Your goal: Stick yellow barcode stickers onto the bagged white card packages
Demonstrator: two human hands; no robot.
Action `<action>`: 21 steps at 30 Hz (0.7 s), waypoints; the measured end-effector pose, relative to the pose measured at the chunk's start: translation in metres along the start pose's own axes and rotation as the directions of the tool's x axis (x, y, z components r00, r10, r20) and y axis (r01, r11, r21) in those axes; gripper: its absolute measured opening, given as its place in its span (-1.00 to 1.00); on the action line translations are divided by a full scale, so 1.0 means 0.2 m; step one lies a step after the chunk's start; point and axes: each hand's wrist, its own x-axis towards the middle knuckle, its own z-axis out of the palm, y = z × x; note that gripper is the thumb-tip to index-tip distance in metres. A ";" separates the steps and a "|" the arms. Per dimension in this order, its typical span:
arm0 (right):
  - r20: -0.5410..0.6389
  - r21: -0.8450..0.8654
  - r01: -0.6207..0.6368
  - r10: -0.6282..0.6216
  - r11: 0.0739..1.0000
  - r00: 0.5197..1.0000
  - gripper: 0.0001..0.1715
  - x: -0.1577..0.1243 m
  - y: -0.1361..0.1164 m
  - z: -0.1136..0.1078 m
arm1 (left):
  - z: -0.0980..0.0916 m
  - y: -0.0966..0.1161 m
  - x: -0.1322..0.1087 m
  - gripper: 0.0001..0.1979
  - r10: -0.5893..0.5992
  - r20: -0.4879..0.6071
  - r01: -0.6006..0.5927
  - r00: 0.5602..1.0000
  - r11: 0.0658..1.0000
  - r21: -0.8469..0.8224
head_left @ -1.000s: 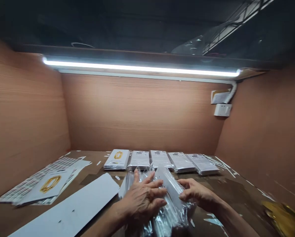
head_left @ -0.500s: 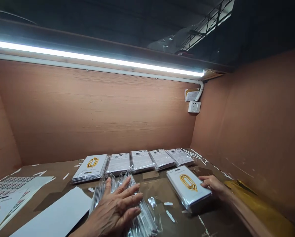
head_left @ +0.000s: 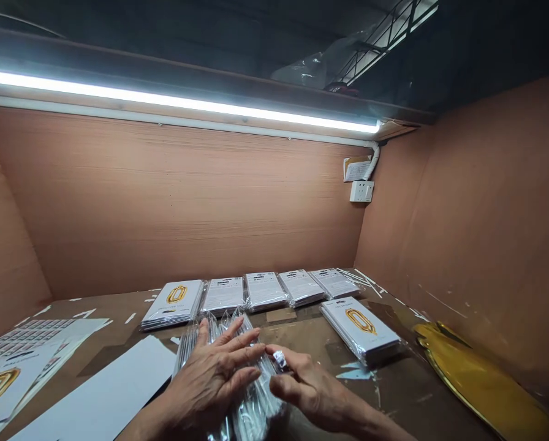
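**Left grip (head_left: 219,373) spread wide on the wrapped packets (head_left: 256,404), right grip (head_left: 309,386) at their side**

My left grip is unclenched, its fingers fanned apart and laid palm down across the tops of the clear-wrapped packets, which stand on edge in a tight bunch at the near middle of the bench (head_left: 297,334). My right grip is half curled at the right side of the bunch, thumb and forefinger parted, with a shiny silvery scrap (head_left: 280,360) by the forefinger; whether it grasps a packet I cannot tell.

My left forearm comes in from the bottom edge, slanting forward and right; my right forearm reaches in from the lower right, pointing left.

On the brown bench, a white stack showing a gold oval (head_left: 361,331) lies beyond my right grip. Along the back sit a similar stack (head_left: 176,303) and four wrapped white stacks (head_left: 265,291) lined up beside it. To my left are a white board (head_left: 104,392) and printed sheets (head_left: 30,343); far right lies a gold glossy piece (head_left: 481,386). Wood-toned panels (head_left: 228,196) enclose the bench, with a lit tube (head_left: 177,98) above and a white socket (head_left: 361,191) near the back right corner.
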 end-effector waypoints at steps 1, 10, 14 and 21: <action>-0.032 -0.056 0.019 -0.021 0.998 0.999 -0.37 0.01 -0.01 0.01 | 0.00 -0.01 0.00 -0.58 0.003 -0.002 -0.003 1.000 1.000 0.002; -0.586 -0.752 -0.614 0.184 0.239 0.789 -0.10 -0.13 0.59 -0.38 | -0.02 -0.01 -0.04 -0.60 0.005 -0.022 -0.005 1.000 1.000 -0.017; -0.519 -0.822 -0.542 0.163 0.175 0.839 -0.30 -0.23 0.74 -0.47 | 0.01 -0.05 -0.03 -0.60 0.031 -0.052 -0.032 0.998 0.999 -0.012; -0.710 -0.426 -0.577 0.138 0.697 0.691 -0.39 -0.29 0.53 -0.83 | 0.02 -0.06 -0.03 -0.60 0.039 -0.048 -0.040 0.998 0.999 -0.029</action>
